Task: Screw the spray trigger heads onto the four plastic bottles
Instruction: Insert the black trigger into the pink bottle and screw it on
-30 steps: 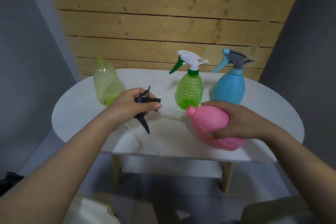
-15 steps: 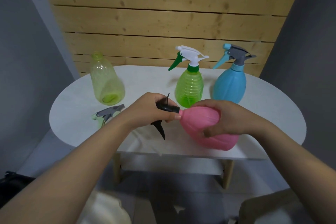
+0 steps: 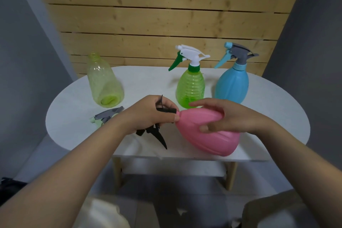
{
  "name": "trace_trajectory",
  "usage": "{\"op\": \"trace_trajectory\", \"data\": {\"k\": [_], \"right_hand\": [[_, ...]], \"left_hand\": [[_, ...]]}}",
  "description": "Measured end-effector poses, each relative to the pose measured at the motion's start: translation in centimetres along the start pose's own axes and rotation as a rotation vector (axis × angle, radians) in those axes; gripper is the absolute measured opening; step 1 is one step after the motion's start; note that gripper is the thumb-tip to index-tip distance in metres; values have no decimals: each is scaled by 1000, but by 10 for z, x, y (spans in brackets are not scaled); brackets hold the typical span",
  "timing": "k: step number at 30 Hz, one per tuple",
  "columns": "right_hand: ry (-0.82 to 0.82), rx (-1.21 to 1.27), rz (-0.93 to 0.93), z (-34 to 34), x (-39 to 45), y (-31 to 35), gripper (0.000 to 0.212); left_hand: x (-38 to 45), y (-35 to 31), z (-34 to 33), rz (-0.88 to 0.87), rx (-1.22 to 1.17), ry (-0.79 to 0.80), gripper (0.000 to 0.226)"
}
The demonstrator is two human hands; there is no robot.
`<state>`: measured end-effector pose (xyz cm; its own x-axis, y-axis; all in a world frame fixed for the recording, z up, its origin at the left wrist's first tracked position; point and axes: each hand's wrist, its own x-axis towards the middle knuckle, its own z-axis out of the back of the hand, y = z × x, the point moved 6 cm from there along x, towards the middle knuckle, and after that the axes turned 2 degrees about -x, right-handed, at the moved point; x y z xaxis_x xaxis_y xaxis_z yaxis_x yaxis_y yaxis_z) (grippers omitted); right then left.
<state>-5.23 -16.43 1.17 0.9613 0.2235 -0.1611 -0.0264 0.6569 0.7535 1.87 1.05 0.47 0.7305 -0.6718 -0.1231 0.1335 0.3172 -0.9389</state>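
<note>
Near the counter's (image 3: 77, 98) front edge, the right hand (image 3: 229, 116) grips the pink bottle (image 3: 209, 135), neck pointing left into the black head (image 3: 157, 116) clenched by the left hand (image 3: 148, 114).

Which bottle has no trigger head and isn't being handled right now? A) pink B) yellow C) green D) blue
B: the yellow bottle stands bare-necked at the table's left rear, untouched; its grey head lies on the table in front of it.

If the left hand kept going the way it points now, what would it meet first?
The left hand, gripping the black trigger head, points rightward at the pink bottle; the neck sits right at its fingertips, so that comes first.
</note>
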Motion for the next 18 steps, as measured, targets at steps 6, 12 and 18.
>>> {"op": "trace_trajectory", "data": {"k": [6, 12, 18], "right_hand": [[-195, 298, 11, 20, -3, -12, 79], [-233, 534, 53, 22, -2, -19, 61], [-240, 573, -39, 20, 2, -26, 36]], "left_hand": [[1, 13, 23, 86, -189, -178, 6], [-2, 12, 26, 56, -274, -128, 2], [-7, 7, 25, -45, -94, -153, 25]]}}
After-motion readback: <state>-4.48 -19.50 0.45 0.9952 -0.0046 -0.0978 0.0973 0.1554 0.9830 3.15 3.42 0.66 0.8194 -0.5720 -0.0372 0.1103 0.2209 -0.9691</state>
